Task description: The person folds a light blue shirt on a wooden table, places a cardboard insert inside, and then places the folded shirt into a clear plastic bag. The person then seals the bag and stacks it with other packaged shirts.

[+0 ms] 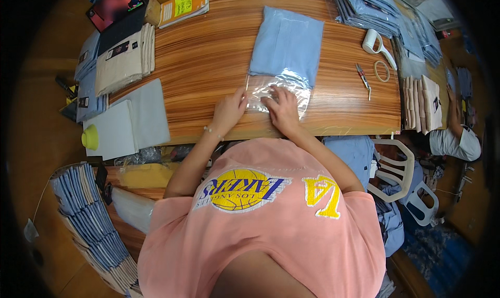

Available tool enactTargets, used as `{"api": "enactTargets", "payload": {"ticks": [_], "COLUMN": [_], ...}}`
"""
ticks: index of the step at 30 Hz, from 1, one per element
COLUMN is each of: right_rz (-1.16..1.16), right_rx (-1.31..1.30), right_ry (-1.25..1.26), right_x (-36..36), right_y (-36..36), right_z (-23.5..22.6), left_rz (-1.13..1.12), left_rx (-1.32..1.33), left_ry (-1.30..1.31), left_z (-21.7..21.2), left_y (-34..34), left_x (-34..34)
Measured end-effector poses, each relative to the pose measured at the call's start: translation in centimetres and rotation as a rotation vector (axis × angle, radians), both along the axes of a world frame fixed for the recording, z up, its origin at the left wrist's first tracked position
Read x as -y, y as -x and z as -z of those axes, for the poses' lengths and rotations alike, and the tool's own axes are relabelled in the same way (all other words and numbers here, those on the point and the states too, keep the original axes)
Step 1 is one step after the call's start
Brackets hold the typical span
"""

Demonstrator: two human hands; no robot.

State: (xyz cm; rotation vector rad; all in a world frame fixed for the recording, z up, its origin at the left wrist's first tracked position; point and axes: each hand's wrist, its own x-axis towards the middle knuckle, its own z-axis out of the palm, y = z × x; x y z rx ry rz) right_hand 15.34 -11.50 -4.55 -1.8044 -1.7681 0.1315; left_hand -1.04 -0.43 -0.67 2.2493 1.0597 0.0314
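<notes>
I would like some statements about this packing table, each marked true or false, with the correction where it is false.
1. Both hands rest on the clear plastic bag. True: left hand, right hand.
2. The folded blue garment is fully outside the bag. False: its near end is inside the bag's mouth.
3. The small scissors lie right of the garment. True.
4. The right hand holds the tape dispenser. False: it lies on the table, untouched.
</notes>
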Motion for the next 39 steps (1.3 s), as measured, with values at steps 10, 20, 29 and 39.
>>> {"api": "enactTargets", "payload": {"ticks": [10,20,29,39], "right_rz": [0.068,0.139,0.254,1.025], "right_rx": [0.011,-0.073,-0.092,0.121], "right_ry": [0.380,0.240,0.223,0.049], "right_x": [-3.6,-5.7,8.3,23.7], "right_y": [5.5,7.4,2.8,-5.4], "right_z": [-0.4,1.0,-0.7,2.0], "left_rz": [0.223,0.266,0.317,0.306], "left_rx": [0.421,0.446,0.370,0.497], "left_ry": [-0.063,-0.166,-0.133,-0.077], "left_z": [6.2,6.8,5.5,4.0], "left_y": [0.2,0.3,0.1,-1.0], "left_x": [-7.0,-7.2,-6.6,-10.7]}}
